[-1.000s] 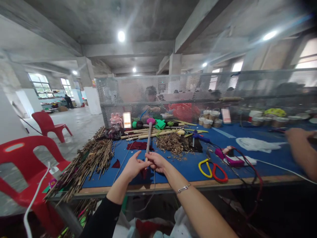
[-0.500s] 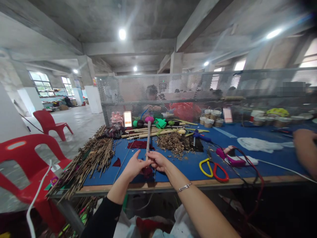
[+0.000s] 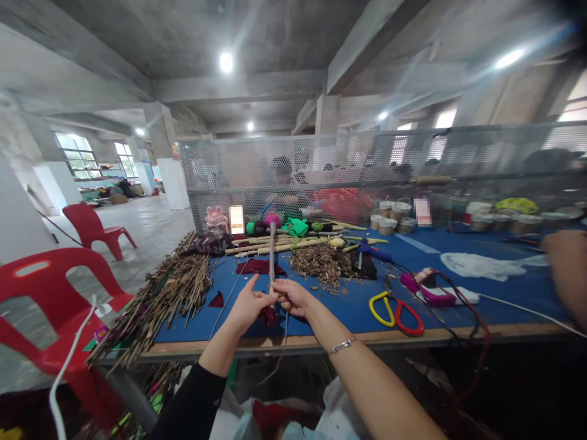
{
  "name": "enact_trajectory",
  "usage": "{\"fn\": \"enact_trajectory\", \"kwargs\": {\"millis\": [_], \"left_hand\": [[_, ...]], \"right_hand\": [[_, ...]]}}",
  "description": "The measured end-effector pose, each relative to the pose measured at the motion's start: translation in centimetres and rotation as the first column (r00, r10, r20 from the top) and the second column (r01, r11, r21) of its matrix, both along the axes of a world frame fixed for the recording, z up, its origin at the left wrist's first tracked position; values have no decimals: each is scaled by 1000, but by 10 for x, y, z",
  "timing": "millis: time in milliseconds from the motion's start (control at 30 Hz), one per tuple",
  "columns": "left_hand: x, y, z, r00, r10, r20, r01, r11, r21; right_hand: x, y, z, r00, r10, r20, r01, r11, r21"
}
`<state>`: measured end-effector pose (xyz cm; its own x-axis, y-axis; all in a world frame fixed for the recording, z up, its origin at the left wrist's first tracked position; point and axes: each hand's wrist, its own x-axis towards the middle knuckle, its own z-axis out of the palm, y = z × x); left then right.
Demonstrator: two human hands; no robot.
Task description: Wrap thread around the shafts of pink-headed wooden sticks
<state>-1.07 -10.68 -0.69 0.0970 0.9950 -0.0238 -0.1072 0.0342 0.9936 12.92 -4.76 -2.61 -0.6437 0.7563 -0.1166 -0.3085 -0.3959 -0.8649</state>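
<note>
Between my hands a slim greyish stick points away from me over the table. My left hand presses it with the thumb, its index finger stretched out along the side. From the right, the closed fingers of my right hand pinch the stick at the same spot. Below the fingers shows a bit of dark red cloth; whether it is fixed to the stick I cannot tell. A thin wire hangs under my right hand past the table edge. Further dark red cloth lies flat just beyond my left hand.
Twigs are heaped at the left; wood chips lie beyond my right hand. Scissors, a magenta device with cables and tubs stand to the right. Another person's arm is at the right edge. Red chairs stand left.
The stick and both hands have shifted slightly left. The thin wire under my right hand now hangs down over the table edge. My grip looks the same.
</note>
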Motion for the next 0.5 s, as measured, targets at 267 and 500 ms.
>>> {"fn": "enact_trajectory", "kwargs": {"millis": [267, 500], "left_hand": [[1, -7, -1, 972, -76, 222, 87, 995, -42], [2, -6, -2, 976, -92, 196, 119, 985, -129]], "right_hand": [[3, 0, 3, 999, 29, 18, -29, 999, -30], [2, -2, 2, 999, 32, 30, -32, 999, -14]]}}
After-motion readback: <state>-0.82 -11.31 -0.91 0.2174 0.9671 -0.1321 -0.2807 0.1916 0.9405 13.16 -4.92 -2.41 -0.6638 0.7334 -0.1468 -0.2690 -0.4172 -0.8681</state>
